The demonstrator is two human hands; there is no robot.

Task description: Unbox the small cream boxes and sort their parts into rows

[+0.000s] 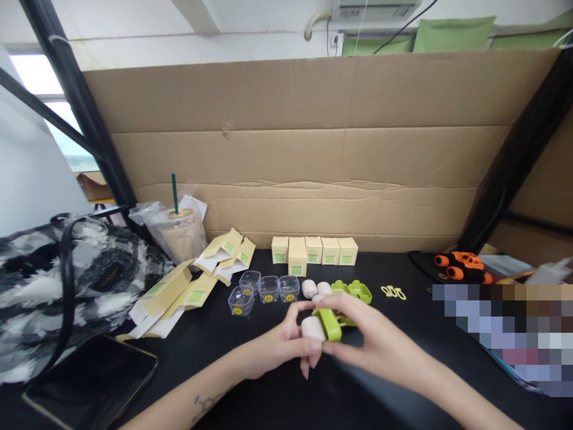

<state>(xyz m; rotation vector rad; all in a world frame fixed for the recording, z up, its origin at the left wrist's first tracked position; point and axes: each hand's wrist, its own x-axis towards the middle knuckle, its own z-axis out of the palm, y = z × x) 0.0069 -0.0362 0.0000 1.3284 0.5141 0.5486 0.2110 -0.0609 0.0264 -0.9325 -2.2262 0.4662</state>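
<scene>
My left hand (286,343) pinches a small pale pink cylinder (312,328) over the black table (277,394). My right hand (378,343) grips a lime green plastic piece (330,322) that is pressed against that cylinder. Both hands meet at the middle of the table. Just behind them lie two more pink cylinders (316,288) and more green pieces (353,289). Several small clear plastic cups (266,289) with yellow stickers stand to the left of those.
A row of small cream boxes (313,251) lines the cardboard wall (313,155). Flat unfolded cartons (197,278) lie left, beside a bagged drink (179,233), a black-and-white bag (58,280) and a tablet (89,382). Yellow rings (393,292) and orange parts (461,266) sit right.
</scene>
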